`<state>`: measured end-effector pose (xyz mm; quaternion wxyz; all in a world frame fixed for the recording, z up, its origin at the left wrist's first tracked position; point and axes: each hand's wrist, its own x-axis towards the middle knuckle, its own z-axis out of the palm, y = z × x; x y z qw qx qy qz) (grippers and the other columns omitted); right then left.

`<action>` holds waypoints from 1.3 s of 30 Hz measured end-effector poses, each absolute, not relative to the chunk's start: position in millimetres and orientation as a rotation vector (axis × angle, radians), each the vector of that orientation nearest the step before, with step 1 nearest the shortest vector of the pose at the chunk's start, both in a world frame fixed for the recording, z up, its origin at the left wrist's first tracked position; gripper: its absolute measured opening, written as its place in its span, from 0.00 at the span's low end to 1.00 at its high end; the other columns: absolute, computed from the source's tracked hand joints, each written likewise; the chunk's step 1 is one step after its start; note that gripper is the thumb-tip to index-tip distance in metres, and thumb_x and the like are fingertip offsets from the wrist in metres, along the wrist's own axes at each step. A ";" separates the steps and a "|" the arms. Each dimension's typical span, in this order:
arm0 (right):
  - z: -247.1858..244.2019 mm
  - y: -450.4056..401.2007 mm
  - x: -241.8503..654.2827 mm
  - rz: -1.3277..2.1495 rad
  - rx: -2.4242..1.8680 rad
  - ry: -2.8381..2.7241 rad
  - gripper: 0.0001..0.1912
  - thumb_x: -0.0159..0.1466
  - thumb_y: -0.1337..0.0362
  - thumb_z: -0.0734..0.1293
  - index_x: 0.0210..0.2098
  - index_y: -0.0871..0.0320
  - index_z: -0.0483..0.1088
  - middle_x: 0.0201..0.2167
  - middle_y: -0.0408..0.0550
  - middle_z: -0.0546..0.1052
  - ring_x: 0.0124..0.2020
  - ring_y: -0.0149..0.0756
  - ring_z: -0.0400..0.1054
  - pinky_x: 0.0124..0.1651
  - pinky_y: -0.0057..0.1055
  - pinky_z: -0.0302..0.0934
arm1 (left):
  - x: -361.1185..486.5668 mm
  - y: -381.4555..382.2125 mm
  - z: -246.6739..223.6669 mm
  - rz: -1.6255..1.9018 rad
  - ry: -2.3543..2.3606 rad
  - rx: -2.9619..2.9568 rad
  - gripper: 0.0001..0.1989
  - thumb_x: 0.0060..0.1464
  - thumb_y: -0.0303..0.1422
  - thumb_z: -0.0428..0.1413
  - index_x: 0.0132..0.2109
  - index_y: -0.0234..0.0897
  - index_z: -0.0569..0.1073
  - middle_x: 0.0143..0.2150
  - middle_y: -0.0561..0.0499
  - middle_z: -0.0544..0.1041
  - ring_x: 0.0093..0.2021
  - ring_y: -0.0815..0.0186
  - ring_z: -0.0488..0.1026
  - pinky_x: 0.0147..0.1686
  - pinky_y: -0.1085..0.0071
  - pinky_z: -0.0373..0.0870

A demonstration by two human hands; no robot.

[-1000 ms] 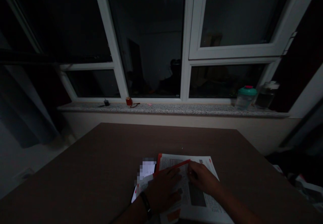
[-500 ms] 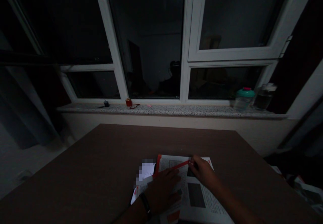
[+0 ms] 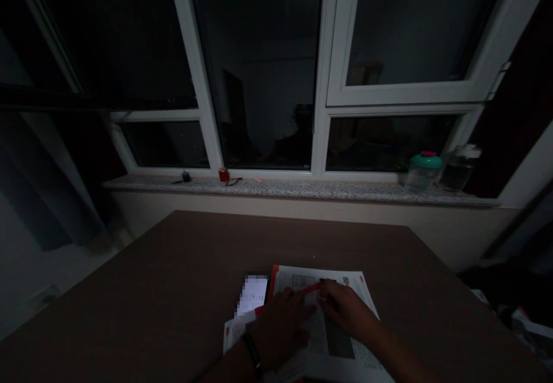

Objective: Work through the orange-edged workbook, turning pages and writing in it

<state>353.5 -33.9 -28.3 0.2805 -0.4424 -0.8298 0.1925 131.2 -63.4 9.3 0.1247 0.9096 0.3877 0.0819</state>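
Observation:
A printed booklet point(image 3: 315, 337) with red corners and dark pictures lies open on the brown table point(image 3: 181, 291). My left hand point(image 3: 283, 319), with a dark band at the wrist, rests flat over the turned page, fingers somewhat spread. At the top of that page, my right hand point(image 3: 348, 311) has its fingers closed on the page near a red strip point(image 3: 311, 288). The page slants over the sheets beneath. Just left of the booklet is a phone point(image 3: 254, 294) with a lit screen, its lower part covered by paper.
Beyond the table runs a speckled stone sill point(image 3: 294, 188) under a dark window. On it stand a green-lidded bottle point(image 3: 424, 171), a clear bottle point(image 3: 460, 167), a small red object with a cord point(image 3: 223, 174) and a small dark bottle point(image 3: 185, 176). A tiny white speck lies behind the booklet.
My right hand has come slightly nearer with the page's edge, showing more of the sheet behind. The turned page now covers the phone's lower end. My left hand stays nearly in place.

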 end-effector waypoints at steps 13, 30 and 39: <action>-26.6 -8.0 353.0 0.330 -1.272 -2.237 0.09 0.63 0.72 0.56 0.30 0.56 0.64 0.30 0.45 0.71 0.33 0.36 0.67 0.37 0.29 0.58 | 130.2 -64.6 5.7 0.273 1.121 2.688 0.24 0.58 0.30 0.60 0.59 0.50 0.65 0.59 0.50 0.64 0.55 0.51 0.60 0.53 0.54 0.61; -25.5 -3.3 356.1 0.377 -1.267 -2.163 0.08 0.63 0.71 0.57 0.28 0.55 0.62 0.29 0.43 0.71 0.33 0.35 0.68 0.36 0.27 0.57 | 130.8 -63.8 3.8 0.274 1.107 2.684 0.26 0.57 0.31 0.60 0.61 0.51 0.65 0.60 0.49 0.64 0.56 0.51 0.59 0.54 0.53 0.60; -35.7 -14.2 367.8 0.418 -1.363 -1.972 0.06 0.64 0.65 0.59 0.30 0.55 0.63 0.26 0.42 0.72 0.28 0.34 0.68 0.32 0.27 0.56 | 127.1 -63.6 10.1 0.261 1.039 2.631 0.22 0.57 0.30 0.59 0.58 0.47 0.68 0.66 0.51 0.59 0.61 0.51 0.56 0.58 0.52 0.57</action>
